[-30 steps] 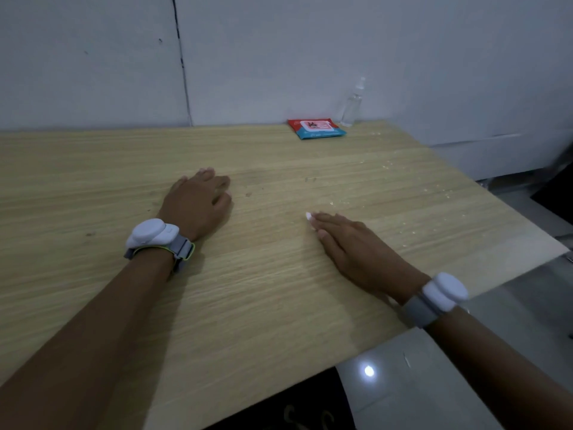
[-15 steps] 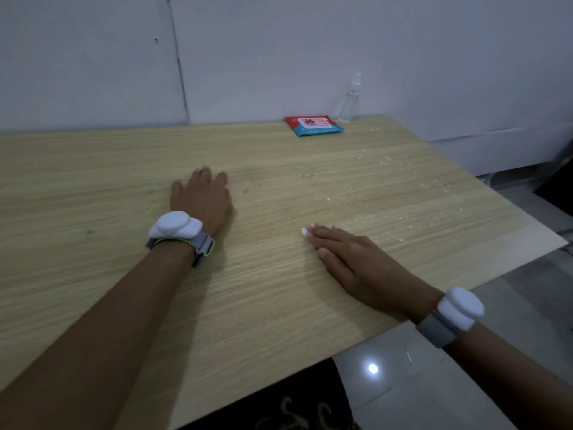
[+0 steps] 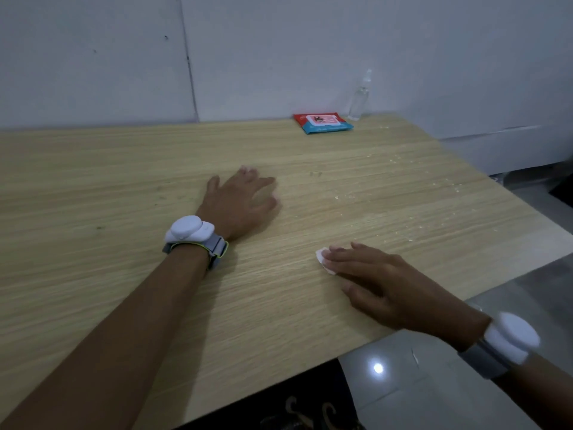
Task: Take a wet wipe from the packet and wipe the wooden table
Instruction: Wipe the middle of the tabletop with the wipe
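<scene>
Head view: wooden table (image 3: 124,187), pale grain, set against a grey-white wall (image 3: 310,51) with a vertical seam. Pale crumbs (image 3: 400,193) scattered over the right part of the top. Wipe packet (image 3: 323,123), red and blue, flat at the far edge near the wall; clear spray bottle (image 3: 359,97) upright just beside it. Left hand (image 3: 238,203) flat on the table, fingers spread, holding nothing. Right hand (image 3: 381,283) with straight fingers pressing a white wet wipe (image 3: 324,260) against the table near the right edge; only the wipe's tip shows past the fingertips. White wrist device on each arm. Glossy tiled floor (image 3: 418,383) at lower right, reflecting a light.
</scene>
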`<state>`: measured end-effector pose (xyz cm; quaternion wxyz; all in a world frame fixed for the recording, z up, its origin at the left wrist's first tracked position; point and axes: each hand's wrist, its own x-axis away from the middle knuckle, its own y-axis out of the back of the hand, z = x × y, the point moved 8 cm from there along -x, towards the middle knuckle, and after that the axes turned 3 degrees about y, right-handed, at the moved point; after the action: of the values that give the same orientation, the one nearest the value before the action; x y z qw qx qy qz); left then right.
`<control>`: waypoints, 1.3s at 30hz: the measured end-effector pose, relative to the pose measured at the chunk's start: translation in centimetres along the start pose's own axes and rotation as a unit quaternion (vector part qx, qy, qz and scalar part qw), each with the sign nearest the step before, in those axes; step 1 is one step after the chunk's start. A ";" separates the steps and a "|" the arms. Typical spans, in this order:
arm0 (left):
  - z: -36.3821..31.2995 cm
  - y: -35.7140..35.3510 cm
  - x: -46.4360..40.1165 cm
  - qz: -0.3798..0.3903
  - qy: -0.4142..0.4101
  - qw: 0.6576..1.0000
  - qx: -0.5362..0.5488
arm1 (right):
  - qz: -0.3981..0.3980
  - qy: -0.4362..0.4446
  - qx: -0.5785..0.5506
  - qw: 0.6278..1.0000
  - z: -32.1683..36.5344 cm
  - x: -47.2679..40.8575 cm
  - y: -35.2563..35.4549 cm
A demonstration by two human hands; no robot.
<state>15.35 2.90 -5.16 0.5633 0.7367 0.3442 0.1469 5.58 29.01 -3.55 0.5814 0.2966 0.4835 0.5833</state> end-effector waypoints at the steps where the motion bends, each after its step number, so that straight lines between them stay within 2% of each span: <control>1: -0.4 -0.2 0.1 0.008 -0.017 1.000 -0.009 | -0.003 -0.012 0.017 1.000 -0.7 0.5 0.5; 6: -0.5 -1.0 -0.1 0.031 -0.024 0.998 -0.043 | -0.041 -0.091 0.063 0.993 -2.3 -0.4 1.6; 10: -0.2 -1.2 -0.2 0.033 -0.017 0.998 -0.053 | -0.046 -0.056 0.006 0.997 -0.9 -1.6 0.3; 13: -0.2 -1.2 -0.2 0.035 -0.015 0.998 -0.056 | -0.064 -0.023 0.015 0.998 -1.5 -0.4 1.2; 19: 0.1 -1.2 -0.6 0.050 0.012 0.998 -0.046 | -0.140 -0.054 0.046 0.988 -3.4 -0.1 3.2; 22: -0.2 -1.7 -1.4 0.062 0.071 0.995 -0.034 | -0.130 -0.029 0.044 0.990 -2.0 -1.0 2.4; 26: -1.1 -2.3 -0.8 0.008 0.102 0.994 -0.045 | -0.090 0.006 0.045 0.995 -1.3 0.6 2.0; 29: -1.1 -2.3 -0.7 0.009 0.099 0.994 -0.038 | -0.102 -0.031 0.086 0.991 -3.0 2.9 3.6; 34: -1.2 -1.9 -0.6 0.001 0.100 0.994 -0.050 | -0.190 -0.115 0.107 0.969 -4.5 3.0 4.6; 39: -1.0 -1.9 -0.6 0.004 0.098 0.994 -0.047 | -0.158 -0.090 0.077 0.980 -3.1 -0.1 2.7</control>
<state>13.64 3.46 -6.50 0.5601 0.6929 0.3875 0.2367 1.69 28.60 -2.21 0.6829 0.3116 0.5133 0.4161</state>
